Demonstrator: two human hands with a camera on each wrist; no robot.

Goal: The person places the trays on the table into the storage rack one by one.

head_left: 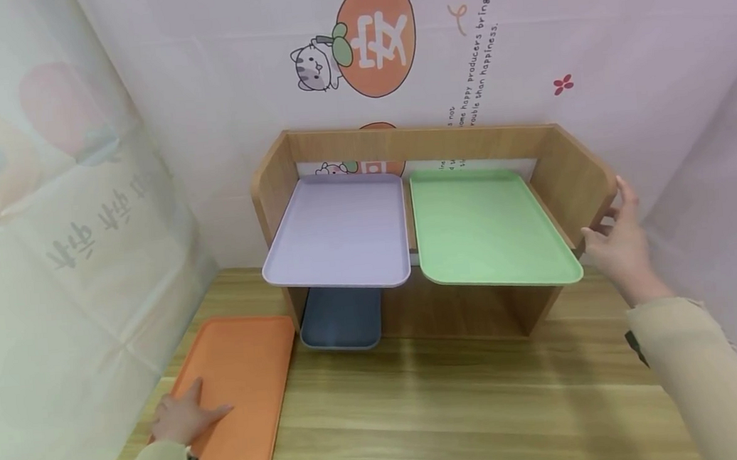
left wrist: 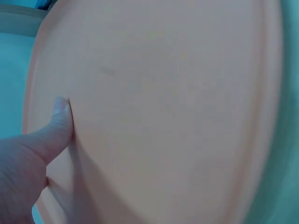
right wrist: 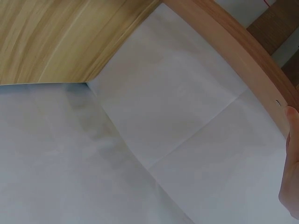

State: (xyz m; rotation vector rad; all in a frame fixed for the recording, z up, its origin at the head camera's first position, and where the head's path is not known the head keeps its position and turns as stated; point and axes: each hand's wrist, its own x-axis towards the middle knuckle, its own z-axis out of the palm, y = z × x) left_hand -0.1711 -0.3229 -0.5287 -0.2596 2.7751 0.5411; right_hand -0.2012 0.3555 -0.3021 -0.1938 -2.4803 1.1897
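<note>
My left hand [head_left: 183, 417] rests on an orange tray [head_left: 245, 395] at the table's left, thumb and a finger spread over its surface. In the left wrist view the thumb lies flat on the tray [left wrist: 163, 102]; the other fingers are hidden. At the right, my right hand [head_left: 620, 244] grips the front edge of the wooden shelf's side panel [head_left: 577, 180]. Only part of that hand [right wrist: 292, 163] appears in the right wrist view, against the wooden edge [right wrist: 243, 60]. A lilac tray [head_left: 343, 232] and a green tray [head_left: 490, 228] lie side by side on the upper level.
A dark blue-grey tray [head_left: 342, 319] sits in the lower level's left side, its front sticking out. The wood-grain table [head_left: 445, 410] extends in front of the shelf. Printed white cloth [head_left: 216, 77] hangs behind and at both sides.
</note>
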